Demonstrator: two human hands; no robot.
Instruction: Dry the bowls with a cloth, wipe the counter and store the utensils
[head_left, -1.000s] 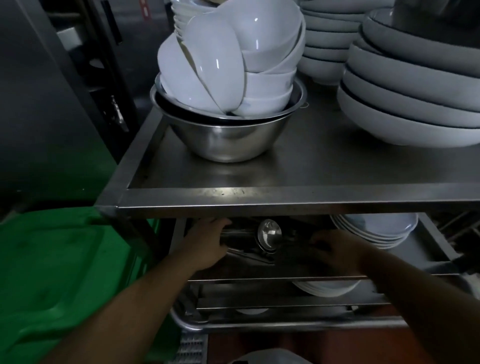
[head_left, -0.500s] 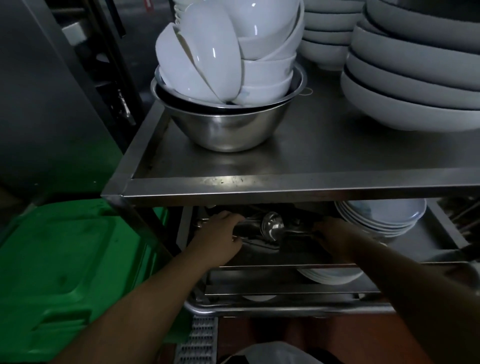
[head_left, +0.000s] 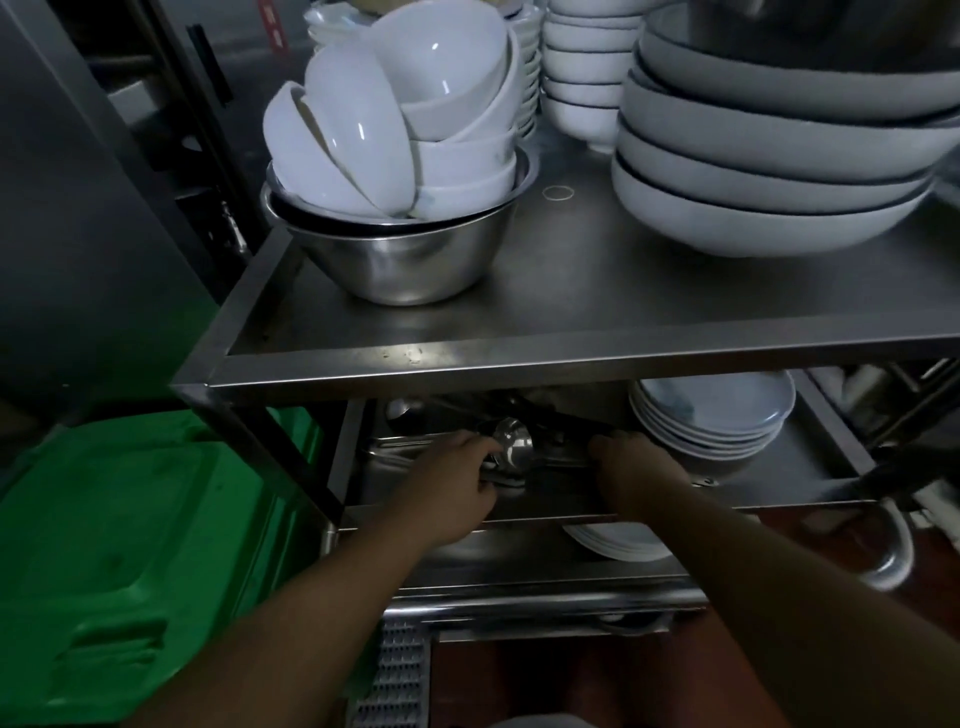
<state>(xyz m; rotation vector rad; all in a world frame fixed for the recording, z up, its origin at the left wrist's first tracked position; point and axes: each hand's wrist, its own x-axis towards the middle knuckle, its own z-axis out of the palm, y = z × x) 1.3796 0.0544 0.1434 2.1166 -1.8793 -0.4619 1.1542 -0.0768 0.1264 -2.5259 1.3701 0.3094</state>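
Both my hands reach under the steel counter top (head_left: 519, 358) onto the middle shelf (head_left: 810, 467). My left hand (head_left: 457, 478) is curled around the bowl end of a bundle of metal ladles (head_left: 511, 446). My right hand (head_left: 636, 467) grips the dark handles of the same bundle, which lies across a steel tray (head_left: 395, 447). On the counter, white bowls (head_left: 395, 119) are piled in a steel mixing bowl (head_left: 410, 260).
Stacked large grey-rimmed bowls (head_left: 769, 166) fill the counter's right side, with smaller white bowls (head_left: 587, 67) behind. White plates (head_left: 711, 421) sit on the middle shelf to the right, more plates (head_left: 613, 540) on the shelf below. A green bin lid (head_left: 130, 545) is at the left.
My hands have closed in on the ladles and lifted them slightly toward the shelf's front. The camera has moved back and up, showing more of the counter.
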